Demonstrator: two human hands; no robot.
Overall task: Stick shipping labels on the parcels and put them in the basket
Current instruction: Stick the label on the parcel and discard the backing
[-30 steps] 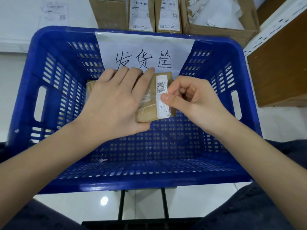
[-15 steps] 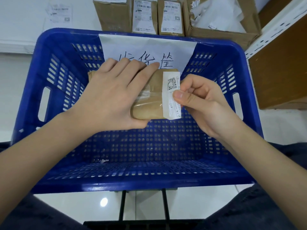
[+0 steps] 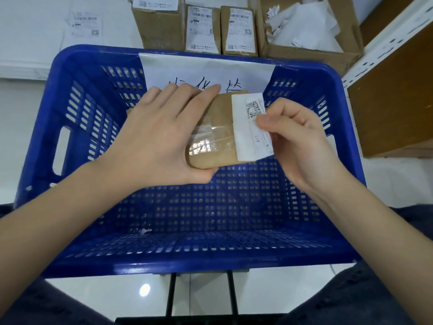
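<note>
I hold a small brown parcel [image 3: 216,134] with clear tape across it above the blue plastic basket [image 3: 70,127]. My left hand [image 3: 161,137] lies over the parcel's left part, thumb under its near edge. A white shipping label [image 3: 248,127] with a QR code sits at the parcel's right end, its right part lifted off the surface. My right hand [image 3: 297,139] pinches that loose edge between thumb and fingers. The basket's inside holds only a scrap of paper [image 3: 143,231].
A white sheet with handwritten characters [image 3: 206,71] hangs on the basket's far wall. Behind it stand labelled cardboard boxes [image 3: 202,29] and an open carton of white paper [image 3: 307,26]. A wooden shelf unit [image 3: 393,95] is at the right. Black stand legs [image 3: 171,294] show below.
Both hands have raised the parcel toward me. The label, flat on the parcel a second ago, now stands partly peeled, its right edge pulled outward by my right hand.
</note>
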